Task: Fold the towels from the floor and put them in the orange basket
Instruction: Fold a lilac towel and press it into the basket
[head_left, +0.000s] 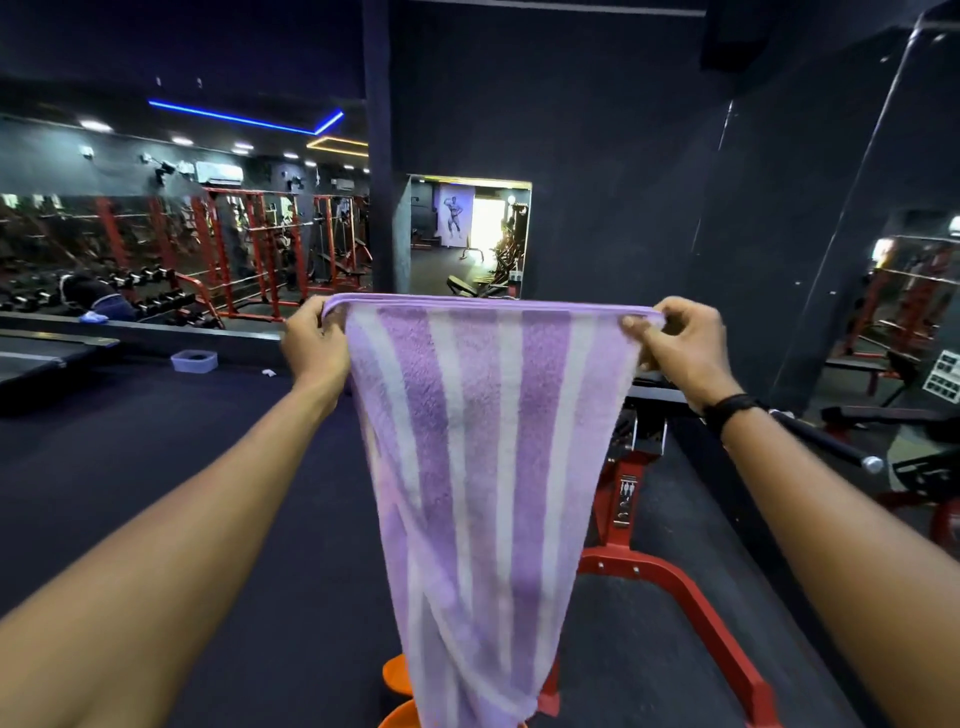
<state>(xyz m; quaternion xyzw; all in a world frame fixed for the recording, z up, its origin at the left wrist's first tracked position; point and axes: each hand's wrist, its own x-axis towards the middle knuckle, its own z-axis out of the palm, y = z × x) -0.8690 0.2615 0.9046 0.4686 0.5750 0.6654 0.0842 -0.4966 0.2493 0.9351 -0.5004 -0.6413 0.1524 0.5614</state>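
Note:
A purple and white striped towel (483, 467) hangs in front of me, stretched flat along its doubled top edge and narrowing towards the bottom. My left hand (314, 345) pinches its upper left corner. At the upper right corner my right hand (675, 343) pinches the same edge; a black band sits on that wrist. Both arms are held out at chest height. Small bits of the orange basket (397, 675) show at the bottom of the view; the towel's lower end hides most of it.
A red-framed gym machine (670, 582) stands on the dark floor just right of the towel. A black bar with a metal tip (831, 441) juts out on the right. A clear plastic box (194, 360) lies far left. Red racks and dumbbells (156, 291) line the mirrored wall.

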